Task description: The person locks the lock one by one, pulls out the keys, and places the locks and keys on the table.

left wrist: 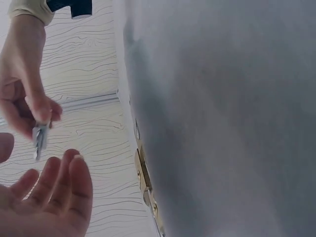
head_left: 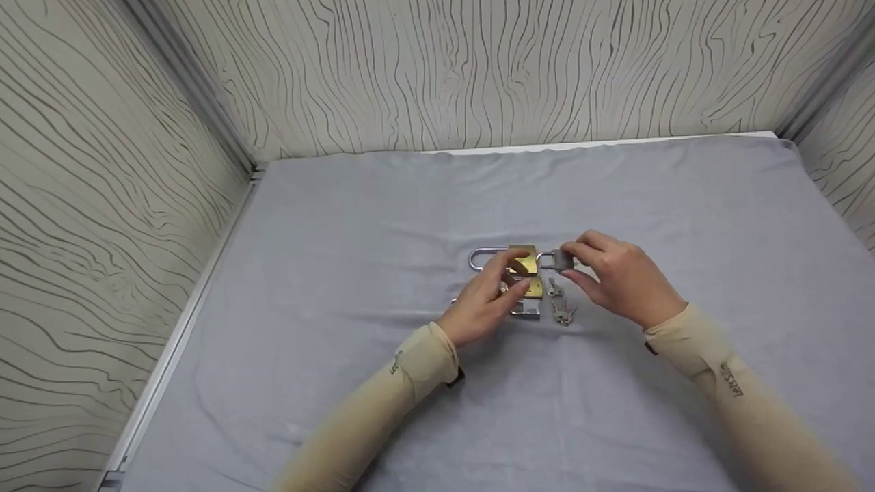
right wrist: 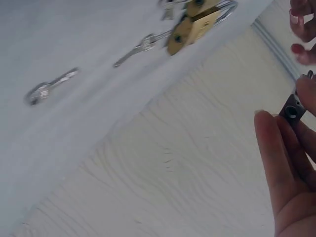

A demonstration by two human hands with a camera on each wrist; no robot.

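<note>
My right hand [head_left: 618, 277] pinches a small dark grey padlock [head_left: 563, 260] by its body, with the shackle pointing left. In the right wrist view the keyhole end of this padlock [right wrist: 292, 109] shows between thumb and fingers. My left hand [head_left: 482, 301] is just left of it, fingers spread apart and holding nothing; the left wrist view shows a gap between these fingers [left wrist: 79, 190] and the padlock [left wrist: 40, 138]. Below the left hand lie a brass padlock with a long shackle [head_left: 523, 251], another brass padlock [head_left: 535, 289] and a silver padlock [head_left: 530, 313], partly hidden by the hand.
Two small bunches of keys lie right of the padlocks, the upper keys [head_left: 554, 288] and the lower keys [head_left: 564, 313]. A wrinkled grey cloth [head_left: 355, 273] covers the table. Wood-patterned panels [head_left: 451, 75] stand at the back and sides.
</note>
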